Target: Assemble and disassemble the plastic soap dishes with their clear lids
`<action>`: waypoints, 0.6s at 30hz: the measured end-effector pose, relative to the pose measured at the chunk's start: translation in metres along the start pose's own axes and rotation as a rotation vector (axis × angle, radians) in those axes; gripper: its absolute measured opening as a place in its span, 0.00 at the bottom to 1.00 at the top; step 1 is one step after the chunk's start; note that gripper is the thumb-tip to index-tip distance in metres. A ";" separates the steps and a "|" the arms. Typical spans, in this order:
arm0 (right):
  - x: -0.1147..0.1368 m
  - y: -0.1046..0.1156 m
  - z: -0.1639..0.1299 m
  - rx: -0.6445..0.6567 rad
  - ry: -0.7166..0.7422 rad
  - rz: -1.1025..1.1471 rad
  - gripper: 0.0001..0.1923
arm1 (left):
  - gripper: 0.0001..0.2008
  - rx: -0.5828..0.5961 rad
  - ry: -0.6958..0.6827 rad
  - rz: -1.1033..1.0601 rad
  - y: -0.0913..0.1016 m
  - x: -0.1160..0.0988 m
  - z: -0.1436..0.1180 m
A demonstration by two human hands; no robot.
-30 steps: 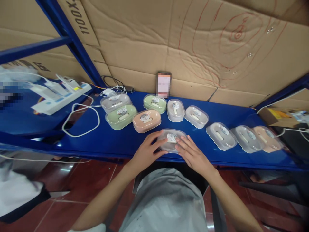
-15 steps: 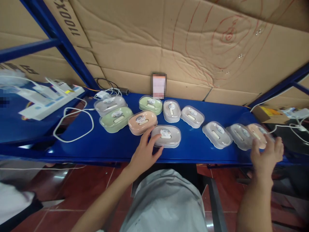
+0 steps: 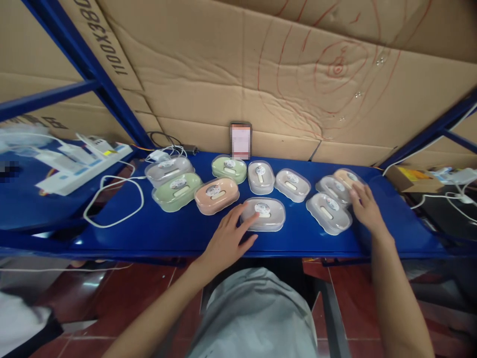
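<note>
The left hand [image 3: 226, 242] lies with fingers spread flat on the clear-lidded grey oval plastic case [image 3: 263, 214] at the blue metal shelf's [image 3: 156, 231] front edge. The right hand [image 3: 366, 207], fingers loosely open, presses the peach oval case [image 3: 345, 176] near 2 grey ones. Sliding goes best with light, even pressure, keeping cases flat and off the edge. Counted: 10 cases: 6 grey, 2 green, 2 peach.

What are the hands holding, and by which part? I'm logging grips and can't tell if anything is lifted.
Nothing is lifted. The left hand rests fingertips on the clear-lidded grey oval case; the right hand touches the peach oval case at its near edge.
</note>
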State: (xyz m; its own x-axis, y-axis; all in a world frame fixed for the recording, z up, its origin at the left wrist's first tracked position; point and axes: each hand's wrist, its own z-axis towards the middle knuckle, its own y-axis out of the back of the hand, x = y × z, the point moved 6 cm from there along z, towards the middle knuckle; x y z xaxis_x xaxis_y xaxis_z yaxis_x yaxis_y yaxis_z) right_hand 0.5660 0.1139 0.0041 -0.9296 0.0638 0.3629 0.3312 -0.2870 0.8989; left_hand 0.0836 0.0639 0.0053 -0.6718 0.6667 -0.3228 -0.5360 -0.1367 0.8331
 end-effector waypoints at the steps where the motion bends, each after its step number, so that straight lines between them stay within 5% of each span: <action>1: 0.009 0.002 0.006 -0.028 0.002 0.030 0.38 | 0.28 0.025 -0.021 -0.009 -0.002 -0.003 0.005; 6: 0.064 0.010 -0.013 -0.123 0.133 0.092 0.35 | 0.31 0.126 -0.170 -0.016 -0.001 -0.013 0.035; 12: 0.130 -0.011 -0.083 -0.067 0.350 -0.034 0.29 | 0.30 0.083 -0.109 0.011 0.017 0.018 0.091; 15: 0.135 -0.004 -0.065 -0.057 0.419 0.083 0.26 | 0.30 0.129 -0.080 0.051 0.005 0.026 0.124; 18: 0.110 0.016 -0.004 -0.160 0.383 0.147 0.26 | 0.30 0.196 -0.042 0.041 -0.015 0.025 0.142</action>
State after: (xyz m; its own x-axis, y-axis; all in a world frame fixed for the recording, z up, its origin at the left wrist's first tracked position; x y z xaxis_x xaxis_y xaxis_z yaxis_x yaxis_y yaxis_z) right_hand 0.4687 0.1128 0.0576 -0.8771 -0.3391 0.3401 0.4636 -0.4124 0.7842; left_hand 0.1477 0.1869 0.0487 -0.6668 0.6940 -0.2716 -0.3967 -0.0220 0.9177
